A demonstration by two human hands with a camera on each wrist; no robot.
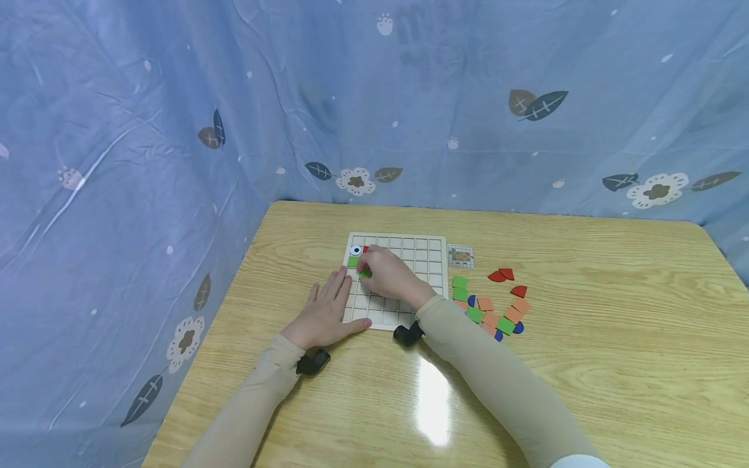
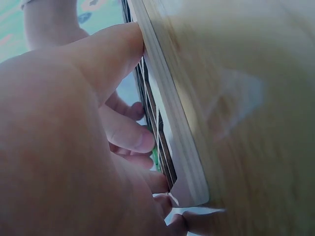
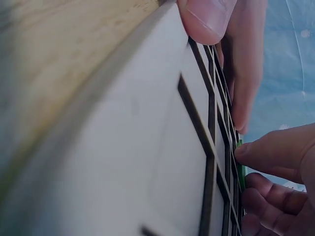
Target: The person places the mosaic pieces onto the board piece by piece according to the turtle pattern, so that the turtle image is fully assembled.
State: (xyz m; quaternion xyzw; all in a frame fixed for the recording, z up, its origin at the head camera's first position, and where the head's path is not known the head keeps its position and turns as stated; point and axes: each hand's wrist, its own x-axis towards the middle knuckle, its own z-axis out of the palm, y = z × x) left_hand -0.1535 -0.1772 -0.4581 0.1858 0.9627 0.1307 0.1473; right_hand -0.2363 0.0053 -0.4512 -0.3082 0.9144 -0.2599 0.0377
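Note:
A white grid board [image 1: 419, 265] lies on the table, its square cells marked off by dark lines. In its upper left cells sit a round eye tile [image 1: 355, 250], a green square tile [image 1: 354, 261] and a red tile [image 1: 366, 249] partly covered by my right hand [image 1: 389, 273]. That hand pinches another green square tile [image 3: 240, 167] low over the cells, thumb and fingertips at its edges. My left hand [image 1: 324, 312] lies with fingers stretched along the board's left edge, the thumb [image 2: 123, 44] on its near edge.
Right of the board is a small picture card [image 1: 461, 256]. Below it lie green squares [image 1: 459, 282], orange squares [image 1: 485, 303], blue rounded pieces [image 1: 518, 327] and red quarter-round pieces [image 1: 519, 291]. A blue patterned curtain [image 1: 445, 117] hangs behind the table.

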